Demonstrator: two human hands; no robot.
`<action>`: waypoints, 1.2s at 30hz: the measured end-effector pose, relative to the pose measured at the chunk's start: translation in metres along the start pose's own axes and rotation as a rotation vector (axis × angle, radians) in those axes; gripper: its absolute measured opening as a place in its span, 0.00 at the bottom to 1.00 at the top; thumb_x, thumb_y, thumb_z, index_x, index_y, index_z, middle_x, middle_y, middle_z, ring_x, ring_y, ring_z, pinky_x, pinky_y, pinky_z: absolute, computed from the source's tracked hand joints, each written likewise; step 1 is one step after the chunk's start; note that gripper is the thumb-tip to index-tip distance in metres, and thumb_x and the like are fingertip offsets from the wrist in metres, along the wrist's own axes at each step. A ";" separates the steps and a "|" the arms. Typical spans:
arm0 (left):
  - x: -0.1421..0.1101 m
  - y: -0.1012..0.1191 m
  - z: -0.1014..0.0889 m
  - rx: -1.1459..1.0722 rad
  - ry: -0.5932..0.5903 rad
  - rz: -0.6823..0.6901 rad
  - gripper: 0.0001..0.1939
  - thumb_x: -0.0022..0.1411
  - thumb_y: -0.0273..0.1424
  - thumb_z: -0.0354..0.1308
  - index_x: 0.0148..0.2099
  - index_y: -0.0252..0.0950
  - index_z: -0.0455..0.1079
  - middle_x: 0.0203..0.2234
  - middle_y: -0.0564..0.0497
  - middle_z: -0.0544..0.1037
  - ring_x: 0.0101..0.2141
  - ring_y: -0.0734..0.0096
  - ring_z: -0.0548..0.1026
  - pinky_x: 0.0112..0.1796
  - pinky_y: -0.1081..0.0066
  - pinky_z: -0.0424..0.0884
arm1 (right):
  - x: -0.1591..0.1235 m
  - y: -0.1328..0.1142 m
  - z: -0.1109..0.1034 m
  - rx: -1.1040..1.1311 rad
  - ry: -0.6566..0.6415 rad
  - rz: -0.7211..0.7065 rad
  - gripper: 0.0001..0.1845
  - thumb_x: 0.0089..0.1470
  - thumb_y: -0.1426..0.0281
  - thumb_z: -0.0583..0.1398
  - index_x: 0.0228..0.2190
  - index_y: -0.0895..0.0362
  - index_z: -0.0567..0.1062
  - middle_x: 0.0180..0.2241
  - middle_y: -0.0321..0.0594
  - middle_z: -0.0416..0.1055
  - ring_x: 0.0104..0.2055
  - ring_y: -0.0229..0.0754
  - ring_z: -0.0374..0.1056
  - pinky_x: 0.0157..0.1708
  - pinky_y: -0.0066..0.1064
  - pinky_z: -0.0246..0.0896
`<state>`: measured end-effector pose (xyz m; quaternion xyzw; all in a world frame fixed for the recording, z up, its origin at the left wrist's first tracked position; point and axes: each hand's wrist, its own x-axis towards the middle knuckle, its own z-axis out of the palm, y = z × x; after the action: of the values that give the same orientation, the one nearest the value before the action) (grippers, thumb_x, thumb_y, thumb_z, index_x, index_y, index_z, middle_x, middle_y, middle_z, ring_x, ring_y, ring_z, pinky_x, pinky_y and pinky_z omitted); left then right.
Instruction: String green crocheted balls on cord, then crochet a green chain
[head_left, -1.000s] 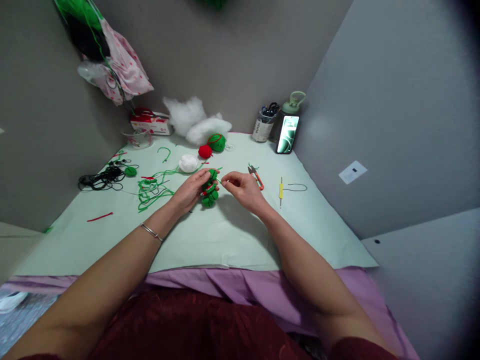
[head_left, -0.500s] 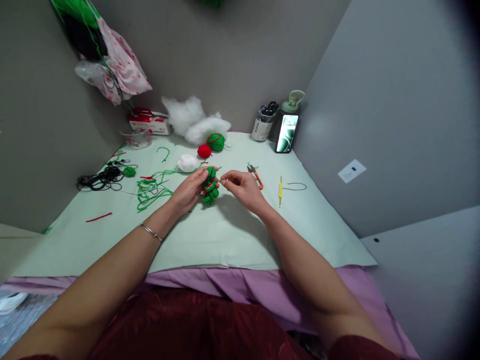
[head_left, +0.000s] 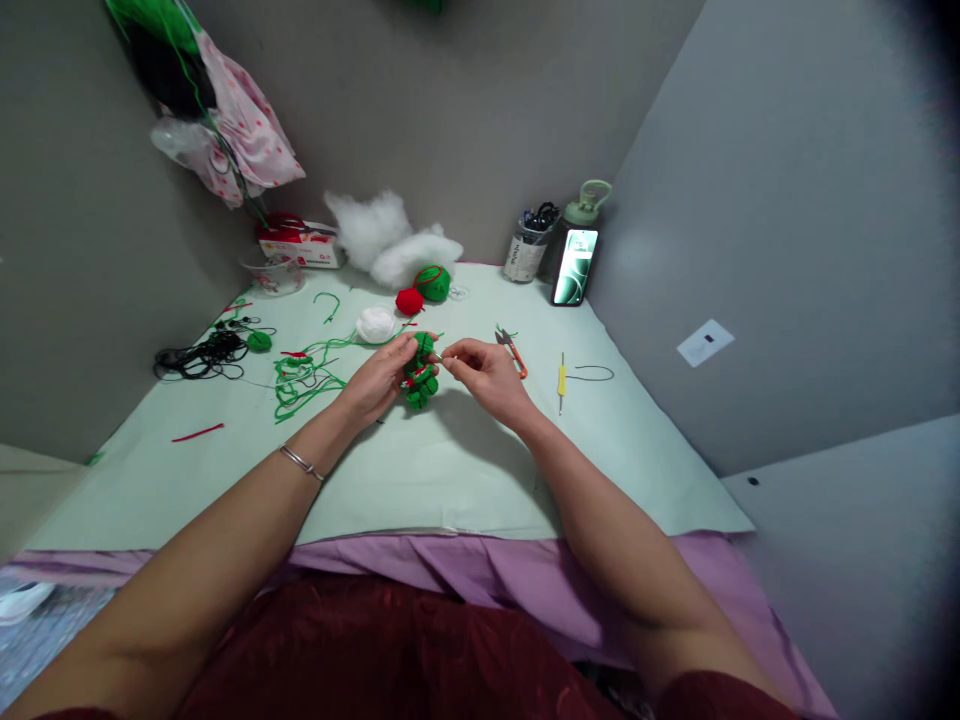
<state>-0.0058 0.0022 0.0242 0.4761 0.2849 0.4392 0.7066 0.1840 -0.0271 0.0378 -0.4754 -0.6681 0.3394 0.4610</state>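
Note:
Over the middle of the table, my left hand point(head_left: 380, 383) is closed round a small green crocheted piece point(head_left: 422, 390) with red and white parts. The piece is made of several rounded green lobes, and my fingers cover its left side. My right hand point(head_left: 484, 375) pinches a thin silvery needle point(head_left: 439, 357) between thumb and fingertips. The needle points left and its tip meets the upper green part; how deep it goes is hidden. A white yarn ball point(head_left: 376, 325) lies just beyond my left hand. Orange-handled thread snips point(head_left: 513, 354) rest beside my right hand.
Loose green yarn point(head_left: 296, 395) and a black cord bundle point(head_left: 206, 355) lie at left. Red yarn point(head_left: 409, 302), green yarn point(head_left: 433, 284) and white stuffing point(head_left: 397, 245) stand behind. At right are a yellow crochet hook point(head_left: 561, 382), a phone point(head_left: 575, 267) and a pen cup point(head_left: 523, 256).
The crocheted piece has turned slightly in my left hand. Less of the needle shows between my right fingertips and the piece than a second ago. The table things have stayed put.

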 end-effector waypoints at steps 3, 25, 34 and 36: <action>0.000 -0.001 0.000 0.013 0.004 -0.004 0.18 0.67 0.42 0.64 0.52 0.35 0.74 0.35 0.48 0.79 0.33 0.72 0.78 0.36 0.74 0.74 | 0.001 0.001 0.000 -0.011 -0.005 -0.003 0.12 0.53 0.62 0.61 0.30 0.58 0.77 0.22 0.33 0.64 0.24 0.35 0.53 0.26 0.30 0.47; -0.001 -0.001 -0.001 0.060 0.014 -0.002 0.20 0.56 0.39 0.74 0.49 0.38 0.79 0.39 0.49 0.80 0.35 0.74 0.75 0.31 0.77 0.68 | 0.002 0.006 0.005 0.084 0.017 0.003 0.10 0.53 0.62 0.62 0.30 0.56 0.76 0.22 0.32 0.64 0.25 0.36 0.56 0.28 0.30 0.52; -0.004 0.010 0.002 0.005 0.013 0.049 0.21 0.54 0.33 0.75 0.50 0.37 0.79 0.43 0.48 0.80 0.41 0.69 0.77 0.41 0.72 0.71 | 0.001 0.003 0.005 0.157 0.030 0.004 0.14 0.51 0.58 0.64 0.34 0.56 0.77 0.23 0.32 0.65 0.26 0.36 0.56 0.27 0.31 0.52; -0.004 0.012 0.002 0.010 0.013 0.059 0.21 0.52 0.33 0.76 0.48 0.35 0.78 0.41 0.48 0.80 0.40 0.69 0.77 0.43 0.71 0.71 | 0.001 0.004 0.008 0.147 0.057 0.001 0.13 0.52 0.58 0.63 0.32 0.56 0.76 0.23 0.32 0.65 0.26 0.36 0.56 0.27 0.31 0.53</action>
<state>-0.0098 0.0000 0.0356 0.4850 0.2774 0.4613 0.6892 0.1781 -0.0248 0.0321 -0.4501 -0.6275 0.3742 0.5135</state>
